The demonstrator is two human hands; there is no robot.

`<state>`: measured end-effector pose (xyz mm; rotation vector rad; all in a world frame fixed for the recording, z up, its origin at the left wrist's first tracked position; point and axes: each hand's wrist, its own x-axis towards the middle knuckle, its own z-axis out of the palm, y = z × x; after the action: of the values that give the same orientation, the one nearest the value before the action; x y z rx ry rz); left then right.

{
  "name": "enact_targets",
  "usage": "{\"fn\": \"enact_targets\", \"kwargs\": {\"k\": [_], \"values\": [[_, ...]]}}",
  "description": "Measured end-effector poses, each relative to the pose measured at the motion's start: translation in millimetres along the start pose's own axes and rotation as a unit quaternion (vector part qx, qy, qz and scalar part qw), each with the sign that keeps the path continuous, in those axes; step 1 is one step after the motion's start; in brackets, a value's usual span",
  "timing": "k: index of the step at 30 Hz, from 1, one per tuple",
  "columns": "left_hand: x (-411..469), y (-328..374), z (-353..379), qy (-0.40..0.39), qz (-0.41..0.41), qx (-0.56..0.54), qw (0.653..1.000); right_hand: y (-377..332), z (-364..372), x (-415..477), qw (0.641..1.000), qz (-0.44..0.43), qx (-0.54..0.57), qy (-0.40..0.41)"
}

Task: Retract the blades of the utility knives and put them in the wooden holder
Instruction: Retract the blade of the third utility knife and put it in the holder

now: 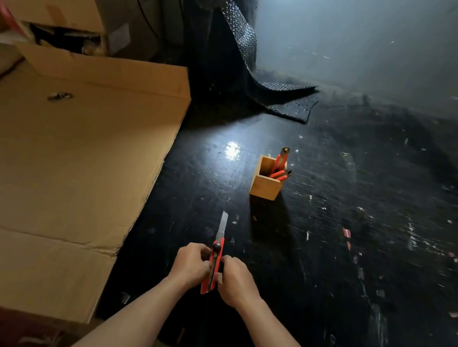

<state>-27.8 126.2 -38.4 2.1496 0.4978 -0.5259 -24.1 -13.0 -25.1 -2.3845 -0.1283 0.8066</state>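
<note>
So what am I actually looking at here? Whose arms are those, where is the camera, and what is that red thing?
There is no machine here: a person wears a wide-angle camera on the head, looking forward and down, so the arms rising from the bottom edge are the person's own. The left hand and the right hand both grip a red utility knife; its blade is out and points away from the person. Further off, on the scuffed black tabletop, stands a wooden holder with more red utility knives standing in it. To the left lies a flattened cardboard box, with a small metal object on it that I cannot identify. Dark bubble wrap hangs down at the back. The job is to retract each blade and put each knife in the holder.
</note>
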Motion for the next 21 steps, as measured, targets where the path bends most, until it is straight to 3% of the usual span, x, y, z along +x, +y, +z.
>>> {"fn": "enact_targets", "kwargs": {"k": [7, 14, 21], "values": [[0, -3, 10, -0.010, -0.077, -0.175, 0.981, 4, -3, -5, 0.977, 0.059, 0.202, 0.023], [0, 40, -14, -0.024, 0.028, -0.247, 0.968, 0, -42, -7, 0.946, 0.013, 0.313, 0.084], [-6, 116, -51, -0.055, 0.139, -0.294, 0.944, -17, -114, -12, 0.931, -0.094, 0.310, 0.170]]}}
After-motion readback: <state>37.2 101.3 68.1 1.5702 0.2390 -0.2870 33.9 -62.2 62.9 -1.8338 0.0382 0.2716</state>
